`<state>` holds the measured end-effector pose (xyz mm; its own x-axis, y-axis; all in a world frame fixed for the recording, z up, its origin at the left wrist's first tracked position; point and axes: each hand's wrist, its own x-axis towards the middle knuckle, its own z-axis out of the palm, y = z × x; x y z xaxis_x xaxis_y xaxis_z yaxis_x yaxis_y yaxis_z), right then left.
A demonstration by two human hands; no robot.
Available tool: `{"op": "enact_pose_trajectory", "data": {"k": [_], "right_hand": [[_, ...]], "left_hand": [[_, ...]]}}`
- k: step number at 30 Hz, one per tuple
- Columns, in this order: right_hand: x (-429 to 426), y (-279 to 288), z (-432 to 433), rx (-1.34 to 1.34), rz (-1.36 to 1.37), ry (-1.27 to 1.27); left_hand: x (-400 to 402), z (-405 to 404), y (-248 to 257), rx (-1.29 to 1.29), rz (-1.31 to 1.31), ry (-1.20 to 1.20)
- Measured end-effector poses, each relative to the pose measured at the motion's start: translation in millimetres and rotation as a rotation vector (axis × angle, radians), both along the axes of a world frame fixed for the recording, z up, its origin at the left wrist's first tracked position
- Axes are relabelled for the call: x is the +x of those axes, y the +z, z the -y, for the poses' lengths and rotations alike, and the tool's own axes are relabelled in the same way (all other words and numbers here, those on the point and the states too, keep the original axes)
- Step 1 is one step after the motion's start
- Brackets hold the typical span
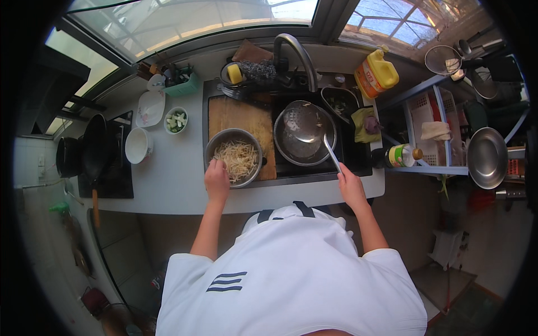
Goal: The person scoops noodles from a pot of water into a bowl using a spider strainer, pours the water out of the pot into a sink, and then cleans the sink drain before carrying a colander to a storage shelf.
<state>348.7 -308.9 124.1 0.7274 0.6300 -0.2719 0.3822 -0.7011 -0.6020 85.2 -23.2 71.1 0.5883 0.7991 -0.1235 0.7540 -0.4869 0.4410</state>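
My right hand [351, 185] grips the metal handle of a perforated skimmer ladle [303, 122], whose head lies over a round metal pot [278, 140] in the sink; a few pale shreds cling to it. My left hand [217, 178] is at the near left rim of a metal bowl [207, 153] full of pale shredded food [237, 157]. Its fingertips touch the rim or the shreds; whether they pinch anything cannot be told. The bowl rests on a wooden cutting board [239, 111] laid over the left part of the sink.
A white bowl of cut green vegetable [176, 120], an empty white bowl [138, 145] and a square plate [150, 109] stand left. A faucet [294, 46] arches behind the pot. At right are a strainer basket [340, 101], a yellow jug [376, 75] and a bottle [399, 156]. A wok [96, 147] sits far left.
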Motion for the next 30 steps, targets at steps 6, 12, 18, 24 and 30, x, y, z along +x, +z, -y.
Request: {"op": "enact_pose_trajectory", "data": {"k": [6,12,18,24,30], "right_hand": [[58.5,-26.5,-6.6,-0.378,0.268,0.085],[86.0,-74.1,-28.1,-0.6,0.379,0.187],[99.1,-144.3,-10.4,-0.24,0.085,0.299],[62.2,-148.3,-34.8,-0.136,-0.9,-0.187],[40.2,-121.0,-18.6,-0.015,-0.917,-0.195]], "left_hand": [[34.0,-3.1,26.8,0.34,0.133,-0.121],[30.2,-13.1,32.2,0.143,0.034,0.02],[26.0,-15.1,37.4,0.134,0.179,-0.001],[19.1,-25.7,30.2,0.158,0.249,0.055],[23.7,-27.5,40.8,0.136,0.301,0.092]]}}
